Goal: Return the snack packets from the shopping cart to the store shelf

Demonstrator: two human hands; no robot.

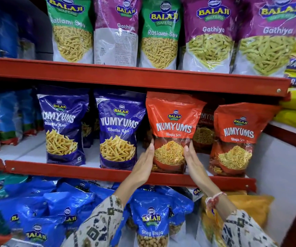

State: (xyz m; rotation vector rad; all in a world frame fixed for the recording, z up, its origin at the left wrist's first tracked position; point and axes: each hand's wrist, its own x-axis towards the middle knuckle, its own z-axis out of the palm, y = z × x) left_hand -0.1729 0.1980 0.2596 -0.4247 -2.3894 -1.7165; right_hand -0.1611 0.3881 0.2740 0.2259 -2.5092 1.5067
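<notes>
head view: an orange numyums bhujia sev packet (173, 129) stands upright on the middle shelf (97, 171) of a red-edged store rack, its base at the front lip. the left hand (143, 163) lies flat against the packet's lower left side, fingers straight and together, palm turned inward; the right hand (194, 162) mirrors it on the lower right side. both hands are extended and flat rather than curled, pressing the packet between the palms. a red-and-white thread bracelet (213, 198) circles the right wrist, and patterned sleeves (99, 221) cover both forearms. just right of the held packet stands a second bhujia sev packet (236, 139), with another partly hidden behind the two. to the left stand two purple numyums bhatha kani packets (119, 129). the upper shelf (143, 77) carries green ratlami sev packets (159, 32) and magenta gathiya packets (209, 32). below, blue shing bhujia packets (151, 223) lean in a crowded row.
</notes>
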